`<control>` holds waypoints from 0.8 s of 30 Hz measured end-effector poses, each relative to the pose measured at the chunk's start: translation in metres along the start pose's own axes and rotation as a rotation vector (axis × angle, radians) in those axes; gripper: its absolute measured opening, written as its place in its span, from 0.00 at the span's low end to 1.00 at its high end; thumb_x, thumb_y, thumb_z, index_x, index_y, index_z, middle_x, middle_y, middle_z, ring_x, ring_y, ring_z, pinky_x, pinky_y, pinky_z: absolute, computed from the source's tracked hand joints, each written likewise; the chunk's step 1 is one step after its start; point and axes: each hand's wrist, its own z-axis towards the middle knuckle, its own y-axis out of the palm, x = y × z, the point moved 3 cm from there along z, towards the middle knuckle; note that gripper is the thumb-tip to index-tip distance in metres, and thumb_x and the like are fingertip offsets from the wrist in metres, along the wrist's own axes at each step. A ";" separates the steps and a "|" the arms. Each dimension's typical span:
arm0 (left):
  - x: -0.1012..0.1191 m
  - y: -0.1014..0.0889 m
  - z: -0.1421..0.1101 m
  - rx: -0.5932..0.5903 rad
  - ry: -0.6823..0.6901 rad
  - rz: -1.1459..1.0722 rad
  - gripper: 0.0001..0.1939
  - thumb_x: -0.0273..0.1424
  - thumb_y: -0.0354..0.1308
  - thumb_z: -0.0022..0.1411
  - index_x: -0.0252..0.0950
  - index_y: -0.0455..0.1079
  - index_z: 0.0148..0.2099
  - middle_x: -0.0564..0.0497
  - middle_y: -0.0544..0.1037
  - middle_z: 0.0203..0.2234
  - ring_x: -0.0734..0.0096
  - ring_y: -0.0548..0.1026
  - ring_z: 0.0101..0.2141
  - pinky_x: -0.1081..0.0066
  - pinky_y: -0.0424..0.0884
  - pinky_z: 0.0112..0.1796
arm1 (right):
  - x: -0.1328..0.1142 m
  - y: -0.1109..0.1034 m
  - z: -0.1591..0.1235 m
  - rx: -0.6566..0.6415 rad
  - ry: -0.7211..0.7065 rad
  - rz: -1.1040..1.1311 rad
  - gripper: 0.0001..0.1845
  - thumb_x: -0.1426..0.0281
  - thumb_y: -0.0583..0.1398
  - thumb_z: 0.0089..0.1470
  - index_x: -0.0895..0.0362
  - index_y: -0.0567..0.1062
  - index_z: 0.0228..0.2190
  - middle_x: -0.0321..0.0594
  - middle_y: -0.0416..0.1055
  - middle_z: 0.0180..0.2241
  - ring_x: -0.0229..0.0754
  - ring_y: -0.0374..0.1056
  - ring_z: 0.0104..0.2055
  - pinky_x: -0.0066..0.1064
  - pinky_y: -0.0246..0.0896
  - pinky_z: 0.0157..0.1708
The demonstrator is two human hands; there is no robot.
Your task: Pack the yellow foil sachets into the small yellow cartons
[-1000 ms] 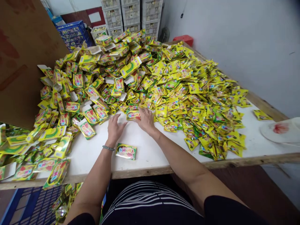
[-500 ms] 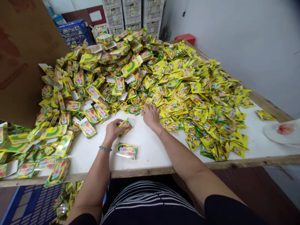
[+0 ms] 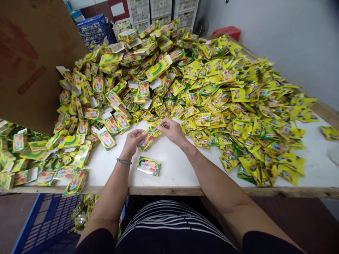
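Note:
My left hand [image 3: 133,141] is closed on a small yellow-green printed box [image 3: 145,141], tilted above the white tabletop [image 3: 169,173]. My right hand [image 3: 171,129] pinches a yellow sachet [image 3: 155,127] at the box's upper right end. Whether the sachet is partly inside the box cannot be made out. Another box [image 3: 148,166] lies flat on the table just below my hands. Behind them rises a heap of yellow sachets [image 3: 219,95], and to the left of it a pile of boxes [image 3: 111,91], several with white flaps open.
A large brown carton [image 3: 34,63] leans in at the left. Under the table's left front edge sits a blue crate [image 3: 45,222] with sachets in it. White crates [image 3: 161,14] and a blue crate [image 3: 92,31] stand at the back, with a red object [image 3: 229,32] near the wall.
My right hand has come back from the heap with a sachet and now meets the box in my left hand. The view has shifted slightly, moving the scene.

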 end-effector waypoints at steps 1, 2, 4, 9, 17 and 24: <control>0.000 -0.001 -0.001 0.008 0.007 -0.008 0.27 0.39 0.79 0.33 0.32 0.73 0.34 0.52 0.80 0.24 0.74 0.75 0.22 0.73 0.70 0.27 | -0.002 0.002 -0.003 -0.046 0.004 -0.037 0.11 0.62 0.66 0.48 0.54 0.72 0.29 0.33 0.71 0.26 0.38 0.65 0.28 0.30 0.60 0.31; 0.001 -0.003 -0.002 0.010 0.015 -0.009 0.26 0.39 0.79 0.34 0.32 0.73 0.34 0.52 0.80 0.24 0.75 0.75 0.22 0.74 0.70 0.26 | -0.004 0.003 -0.005 -0.073 0.004 -0.075 0.09 0.64 0.66 0.48 0.54 0.73 0.29 0.33 0.71 0.26 0.37 0.65 0.28 0.30 0.59 0.31; 0.002 -0.004 -0.004 -0.006 0.033 0.009 0.25 0.39 0.78 0.35 0.32 0.74 0.34 0.52 0.80 0.24 0.75 0.75 0.22 0.74 0.70 0.26 | -0.007 0.003 -0.008 -0.087 -0.008 -0.140 0.07 0.67 0.66 0.47 0.54 0.73 0.29 0.33 0.72 0.26 0.37 0.65 0.28 0.29 0.59 0.31; 0.006 -0.004 -0.009 -0.061 0.029 0.058 0.25 0.38 0.78 0.36 0.32 0.75 0.35 0.50 0.81 0.25 0.74 0.76 0.23 0.74 0.70 0.27 | -0.008 0.000 -0.009 -0.024 -0.019 -0.197 0.06 0.68 0.66 0.47 0.54 0.75 0.30 0.34 0.73 0.27 0.38 0.65 0.28 0.29 0.58 0.30; 0.003 -0.002 -0.006 -0.007 0.042 0.020 0.26 0.41 0.78 0.35 0.32 0.74 0.34 0.51 0.80 0.24 0.74 0.75 0.23 0.74 0.70 0.27 | -0.008 0.002 -0.012 -0.011 -0.004 -0.151 0.07 0.67 0.66 0.48 0.55 0.75 0.31 0.33 0.70 0.26 0.38 0.65 0.29 0.29 0.60 0.32; 0.000 -0.002 -0.008 -0.014 0.068 0.059 0.24 0.40 0.78 0.37 0.32 0.76 0.33 0.51 0.80 0.23 0.74 0.75 0.24 0.74 0.70 0.28 | -0.006 0.006 -0.015 -0.212 0.003 -0.177 0.05 0.68 0.65 0.48 0.55 0.76 0.30 0.33 0.71 0.26 0.37 0.63 0.28 0.29 0.57 0.31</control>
